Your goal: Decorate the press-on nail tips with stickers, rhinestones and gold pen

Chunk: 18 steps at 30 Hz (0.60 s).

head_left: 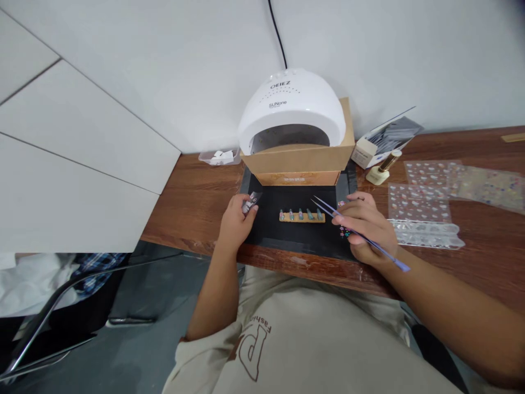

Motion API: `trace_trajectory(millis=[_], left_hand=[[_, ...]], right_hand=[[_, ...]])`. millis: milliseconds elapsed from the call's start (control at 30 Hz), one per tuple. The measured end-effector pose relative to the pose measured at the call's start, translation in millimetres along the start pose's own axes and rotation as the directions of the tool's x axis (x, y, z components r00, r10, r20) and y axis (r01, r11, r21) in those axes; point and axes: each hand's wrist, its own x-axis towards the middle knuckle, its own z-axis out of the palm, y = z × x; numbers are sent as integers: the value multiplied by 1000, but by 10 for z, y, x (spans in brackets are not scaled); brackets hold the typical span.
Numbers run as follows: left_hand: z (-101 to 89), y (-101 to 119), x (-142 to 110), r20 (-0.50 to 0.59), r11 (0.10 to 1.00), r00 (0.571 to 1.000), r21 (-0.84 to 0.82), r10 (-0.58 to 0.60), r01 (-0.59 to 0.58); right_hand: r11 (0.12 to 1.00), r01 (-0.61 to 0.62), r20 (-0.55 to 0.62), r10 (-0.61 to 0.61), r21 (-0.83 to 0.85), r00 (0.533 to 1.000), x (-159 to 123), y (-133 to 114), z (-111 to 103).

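My left hand (238, 220) pinches a small, clear-edged sheet with white and dark shapes (251, 202) at the left side of the black mat (274, 235). Purple tweezers (379, 249) rest in the closed fingers of my right hand (369, 227). Their slim tips point left, slightly apart, above the mat with nothing visible between them. Between my hands lies a narrow tan strip (302, 218) bearing several blue-green false nails (301, 213), upright or tilted. Small colourful decorations (344, 232) are partly hidden under my right hand.
A white nail lamp (293, 106) stands on a cardboard box (299, 160) behind the mat. To the right are a bottle with a gold cap (379, 172), an opened box of grey packets (369, 150) and sticker sheets (418, 202). A clear tray (205, 158) sits back left.
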Motion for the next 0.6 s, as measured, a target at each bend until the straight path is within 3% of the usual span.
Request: trace_trajectory(millis=[100, 233, 333, 433, 533, 600], left_hand=[[-3, 130, -69, 85, 991, 996, -131, -5, 16], [121, 436, -177, 110, 946, 989, -319, 102, -62], [245, 675, -182, 162, 869, 964, -484, 210, -108], [295, 790, -61, 222, 750, 930, -656, 293, -80], [243, 749, 155, 166, 650, 947, -758, 276, -57], [173, 680, 301, 69, 621, 981, -781, 183, -61]], right_hand=[[991, -74, -37, 79, 114, 996, -53, -14, 50], [979, -102, -91, 119, 178, 989, -105, -54, 106], [979, -61, -130, 87, 192, 988, -105, -90, 100], [988, -44, -158, 67, 146, 985, -89, -122, 38], [997, -56, -175, 65, 58, 982, -77, -139, -46], [998, -57, -184, 56, 3, 981, -73, -135, -84]])
